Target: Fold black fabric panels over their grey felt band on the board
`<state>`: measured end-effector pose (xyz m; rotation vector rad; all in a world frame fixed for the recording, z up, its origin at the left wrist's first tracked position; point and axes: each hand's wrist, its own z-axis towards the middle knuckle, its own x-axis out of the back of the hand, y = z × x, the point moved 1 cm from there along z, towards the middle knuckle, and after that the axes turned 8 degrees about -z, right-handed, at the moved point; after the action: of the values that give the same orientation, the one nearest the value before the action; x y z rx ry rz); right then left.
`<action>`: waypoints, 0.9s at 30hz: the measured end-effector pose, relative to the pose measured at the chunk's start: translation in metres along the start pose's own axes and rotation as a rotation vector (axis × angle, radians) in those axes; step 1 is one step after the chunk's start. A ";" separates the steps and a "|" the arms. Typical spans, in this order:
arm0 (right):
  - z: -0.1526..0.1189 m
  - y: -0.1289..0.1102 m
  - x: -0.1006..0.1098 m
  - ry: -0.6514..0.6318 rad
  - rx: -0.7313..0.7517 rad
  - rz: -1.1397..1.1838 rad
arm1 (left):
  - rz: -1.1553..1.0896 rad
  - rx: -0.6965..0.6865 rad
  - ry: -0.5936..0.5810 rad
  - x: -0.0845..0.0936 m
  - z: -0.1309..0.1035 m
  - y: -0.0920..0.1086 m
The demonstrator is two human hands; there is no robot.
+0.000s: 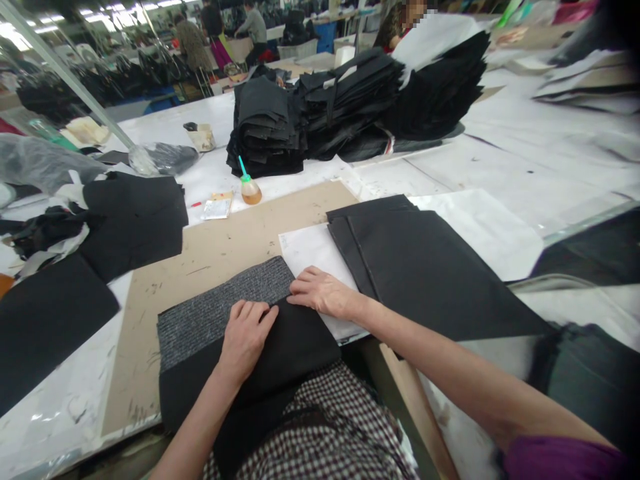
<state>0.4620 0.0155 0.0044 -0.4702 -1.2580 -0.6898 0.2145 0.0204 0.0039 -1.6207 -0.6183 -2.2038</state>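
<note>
A black fabric piece (300, 340) lies over a grey ribbed fabric (210, 323) at the near edge of a tan board (235, 233). My left hand (247, 333) rests on the black piece near its upper edge, fingers bent and slightly apart. At the right end of that same edge, my right hand (320, 292) presses down with its fingers close together; its fingertips touch the seam between the black and grey fabrics. Whether the fingertips pinch the cloth is hard to make out.
Black sheets (435, 267) lie to the right on white paper. Folded black stacks (265, 120) stand behind the board, near a small glue bottle (251, 192). More black pieces (135, 220) lie left. People (193, 43) are in the background.
</note>
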 end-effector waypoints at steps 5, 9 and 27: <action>-0.015 0.005 0.001 -0.012 -0.043 0.023 | 0.015 -0.031 -0.030 0.003 -0.001 -0.001; -0.017 -0.004 0.016 -0.058 -0.215 0.014 | 0.014 -0.034 -0.027 0.005 -0.003 -0.001; 0.021 -0.097 0.003 -0.048 -0.385 -0.045 | -0.117 0.066 -0.015 0.024 -0.086 -0.056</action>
<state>0.3804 -0.0404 0.0083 -0.7793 -1.1853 -0.9706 0.1090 0.0226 -0.0031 -1.6066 -0.8002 -2.2297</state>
